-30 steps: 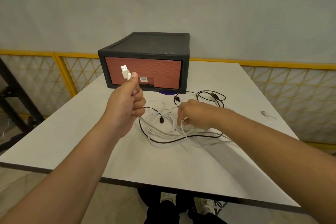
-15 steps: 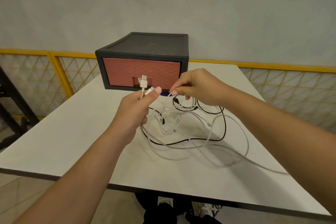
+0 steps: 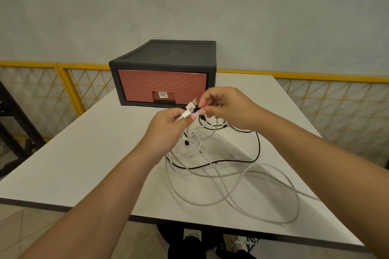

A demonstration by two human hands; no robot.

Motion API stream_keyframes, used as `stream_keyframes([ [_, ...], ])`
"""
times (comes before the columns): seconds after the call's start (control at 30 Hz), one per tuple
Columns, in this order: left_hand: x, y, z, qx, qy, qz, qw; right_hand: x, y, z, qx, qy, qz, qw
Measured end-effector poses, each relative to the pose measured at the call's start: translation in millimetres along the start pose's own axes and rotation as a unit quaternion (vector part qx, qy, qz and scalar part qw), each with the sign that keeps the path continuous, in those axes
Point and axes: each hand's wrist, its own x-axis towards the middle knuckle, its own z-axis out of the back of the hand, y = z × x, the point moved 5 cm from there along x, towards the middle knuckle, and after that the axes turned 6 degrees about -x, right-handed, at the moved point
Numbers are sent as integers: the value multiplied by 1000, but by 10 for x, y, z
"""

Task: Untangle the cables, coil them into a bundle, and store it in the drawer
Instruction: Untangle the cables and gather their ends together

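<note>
White cables [image 3: 233,185] and a black cable [image 3: 257,145] lie in a loose tangle on the white table [image 3: 84,153]. My left hand [image 3: 166,126] grips white cable just below its USB plugs [image 3: 192,105], raised above the table. My right hand [image 3: 223,107] meets it from the right and pinches a cable end beside those plugs. Behind the hands stands the dark grey drawer unit [image 3: 164,54], its reddish drawer front [image 3: 162,86] closed.
A yellow mesh railing [image 3: 328,99] runs behind the table on both sides, under a plain grey wall. A dark metal frame [image 3: 12,132] stands at the far left. Shoes [image 3: 237,244] show under the table's near edge.
My right hand rose from the cable pile to meet my left hand at the plugs, dragging white cable out toward the table's right front. The view shifted slightly.
</note>
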Motion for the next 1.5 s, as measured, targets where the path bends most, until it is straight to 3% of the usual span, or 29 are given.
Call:
stream_keyframes([
  [0.17,23,62,77,-77,-33,30,996,-53,-407,-136,-49,6,-84,995],
  [0.3,4,55,151,-103,-55,39,992,-129,-701,-321,-9,8,-142,990],
  [0.6,-60,131,203,-116,-54,43,991,-67,-781,-457,115,-72,-209,968],
  [0.8,-72,154,211,-116,-59,47,990,-12,-790,-567,66,-33,-215,974],
  [1.0,-51,169,278,-122,-73,57,988,-75,-821,-266,18,-118,-186,975],
  [1.1,-42,176,285,-109,-65,64,990,-161,-836,-79,14,-123,-174,977],
  [1.23,-1,127,275,-125,-79,71,986,-420,-785,293,85,-127,-150,977],
  [1.37,29,-10,211,-195,-90,73,974,-767,-926,740,-138,-86,-146,976],
  [1.5,48,-140,123,-220,-48,73,972,-1057,-1138,1032,-214,-67,-233,946],
])
